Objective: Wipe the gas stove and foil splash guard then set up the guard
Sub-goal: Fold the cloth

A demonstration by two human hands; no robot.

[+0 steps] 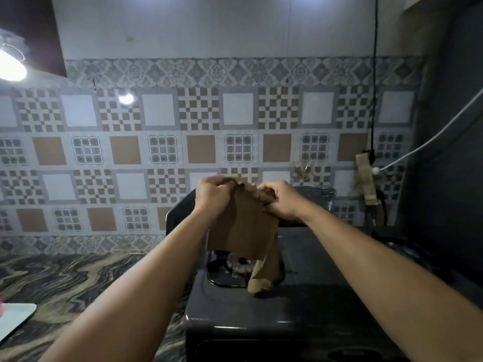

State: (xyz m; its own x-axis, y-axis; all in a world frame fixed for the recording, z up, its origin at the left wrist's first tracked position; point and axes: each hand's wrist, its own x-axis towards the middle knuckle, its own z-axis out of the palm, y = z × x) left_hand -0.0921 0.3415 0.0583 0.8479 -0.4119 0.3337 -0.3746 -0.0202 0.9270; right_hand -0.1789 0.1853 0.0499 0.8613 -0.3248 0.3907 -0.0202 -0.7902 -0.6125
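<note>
A brown cloth (pixel 243 226) hangs spread between both my hands above the dark gas stove (pixel 300 299). My left hand (pixel 211 197) grips its top left edge and my right hand (pixel 281 201) grips its top right edge. The cloth's lower corner dangles onto the burner (pixel 232 267), which it partly hides. Behind the stove, the dark foil splash guard (pixel 313 197) stands upright against the tiled wall, curving round the stove's left side (pixel 177 218).
The stove sits on a marbled countertop (pixel 65 278). A white tray (pixel 15 317) lies at the left edge. A black cable and a white cable (pixel 418 147) hang at the right near a rag-like bundle (pixel 364 178). A dark wall (pixel 444 152) closes the right side.
</note>
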